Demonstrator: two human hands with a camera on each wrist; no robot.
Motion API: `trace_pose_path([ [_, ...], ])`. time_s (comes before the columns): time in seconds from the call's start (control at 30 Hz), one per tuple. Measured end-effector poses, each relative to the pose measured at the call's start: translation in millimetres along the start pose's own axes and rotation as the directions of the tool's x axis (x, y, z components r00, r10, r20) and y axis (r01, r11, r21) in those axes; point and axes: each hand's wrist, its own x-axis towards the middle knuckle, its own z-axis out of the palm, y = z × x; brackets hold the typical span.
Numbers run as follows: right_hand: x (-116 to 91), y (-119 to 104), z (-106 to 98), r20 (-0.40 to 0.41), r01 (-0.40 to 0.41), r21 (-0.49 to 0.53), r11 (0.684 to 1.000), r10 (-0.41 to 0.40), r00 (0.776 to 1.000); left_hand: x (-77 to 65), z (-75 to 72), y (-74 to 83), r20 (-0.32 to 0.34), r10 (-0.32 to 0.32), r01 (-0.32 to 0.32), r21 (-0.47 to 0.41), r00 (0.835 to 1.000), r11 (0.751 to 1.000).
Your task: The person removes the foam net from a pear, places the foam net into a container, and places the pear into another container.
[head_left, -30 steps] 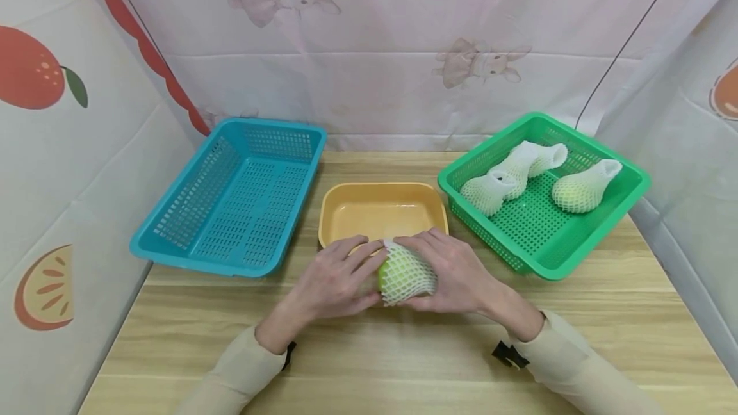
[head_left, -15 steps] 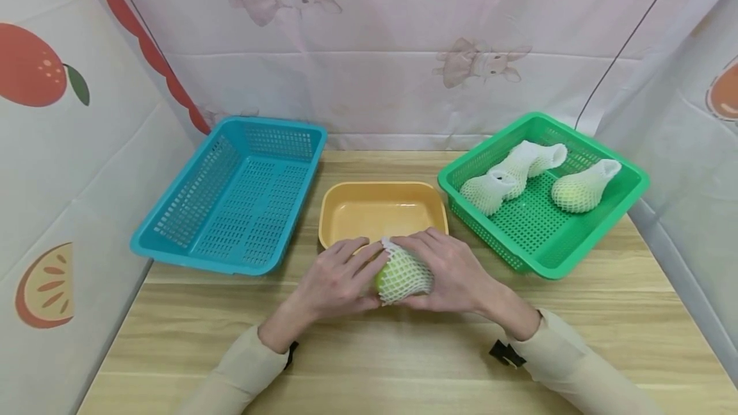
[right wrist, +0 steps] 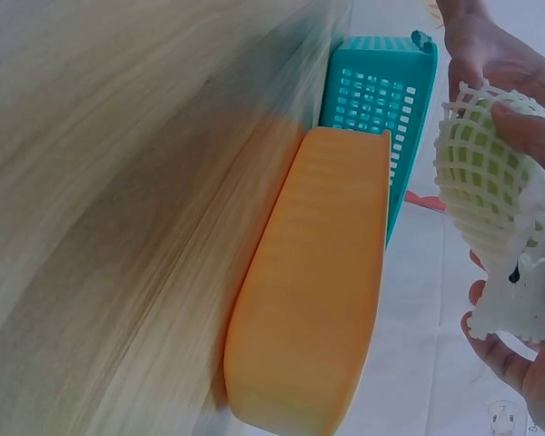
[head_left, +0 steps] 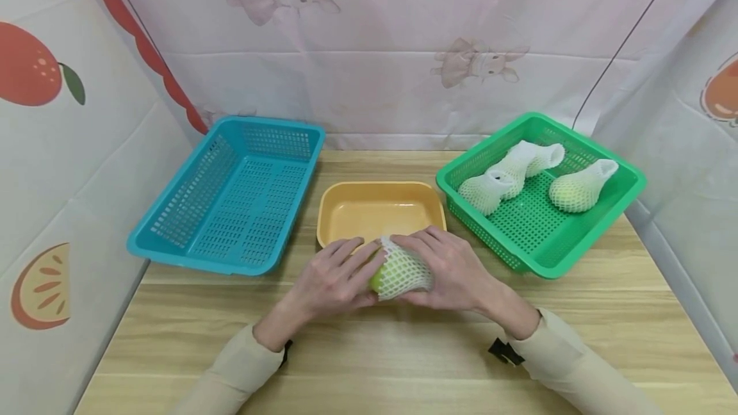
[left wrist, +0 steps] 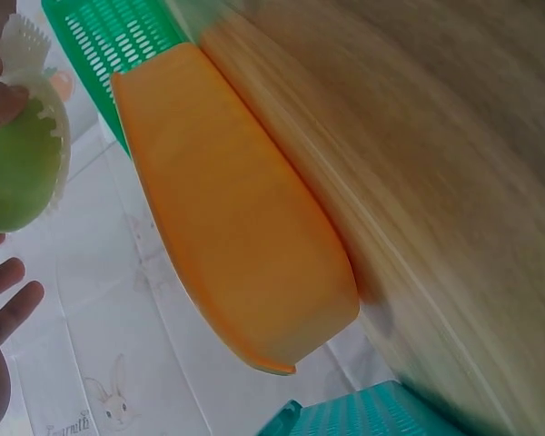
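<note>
Across the back and sides, we see pale wall cloths [head_left: 375, 101] printed with rabbits and fruit. Before them spreads the wood-grain table [head_left: 403, 364], bearing a blue perforated basket [head_left: 242, 191] on the left, a green perforated basket [head_left: 542, 226] on the right, and an orange tray [head_left: 380, 213] between. Just our side of the tray, both hands meet over one green fruit [head_left: 377, 281]: the left hand [head_left: 334, 277] curls its fingers round the bare end, while the right hand [head_left: 452, 268] grips the end covered by a white foam net [head_left: 405, 271]. Compared with a second ago, the baskets lie as they did and both grips are nearly the same. Several netted fruits [head_left: 573, 192] rest in the green basket, likewise unmoved. Smallest of all, lettering [left wrist: 70, 423] sits beside a printed rabbit; it may be a word, but we cannot read it reliably.
</note>
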Motion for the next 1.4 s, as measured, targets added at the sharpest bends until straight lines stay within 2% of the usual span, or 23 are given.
trace_pose_path([
  [0.63, 0.1, 2.0, -1.5, 0.009, 0.0, -0.022, 1.0, 0.0, 1.0, 0.0, -3.9, -8.6, 0.011, -0.002, 0.002, 0.028, 1.0, 1.0],
  [0.93, 0.2, 5.6, -2.6, 0.025, 0.016, -0.039, 0.999, -0.015, 1.0, -2.2, -9.2, -14.7, 0.072, -0.028, 0.025, 0.031, 0.997, 0.999],
  [1.2, 0.6, 8.2, -3.5, 0.047, 0.011, -0.048, 0.999, -0.009, 0.999, -3.1, -17.5, -20.7, 0.149, -0.048, 0.042, 0.039, 0.988, 0.998],
  [1.4, 1.5, 9.2, -7.2, 0.064, 0.009, -0.075, 0.997, -0.004, 0.998, -6.2, -20.0, -26.9, 0.151, -0.051, 0.046, 0.038, 0.987, 0.998],
])
